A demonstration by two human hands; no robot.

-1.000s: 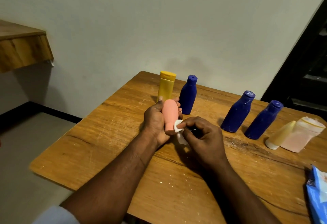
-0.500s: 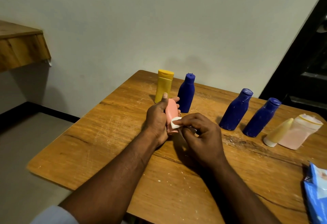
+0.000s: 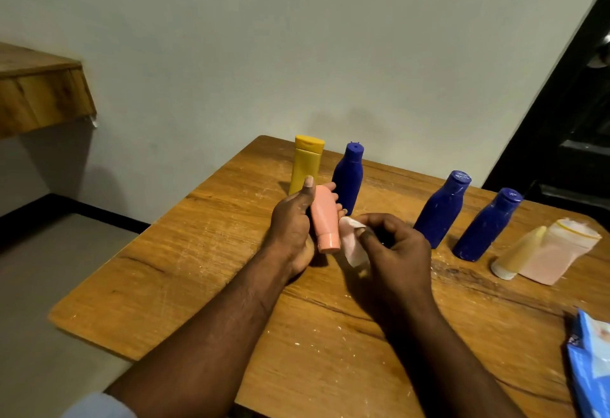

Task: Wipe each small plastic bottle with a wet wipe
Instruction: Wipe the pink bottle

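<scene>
The left hand wraps its fingers round the pink bottle, thumb along one side and fingertips showing on the other. It holds the bottle up off the surface, tilted with the cap toward the person. Lifted like this, the bottle probably can be turned so every side meets the cloth. The right hand has its fingers pinched on the wipe, the rest curled in. The wipe hangs just beside the bottle's lower body and cap; I cannot tell whether it presses there or only brushes. A small pinch leaves most of the cloth free to rub, which suits a narrow bottle. Behind the hands stand the yellow bottle and the left blue bottle, close together. Well apart to the right stand the middle blue bottle and the right blue bottle. This split may separate wiped from unwiped, though nothing proves it. Further right the cream tube and the pale bottle lie on their sides, touching. The wipe pack sits at the right edge, near the wiping hand, likely for an easy reach.
</scene>
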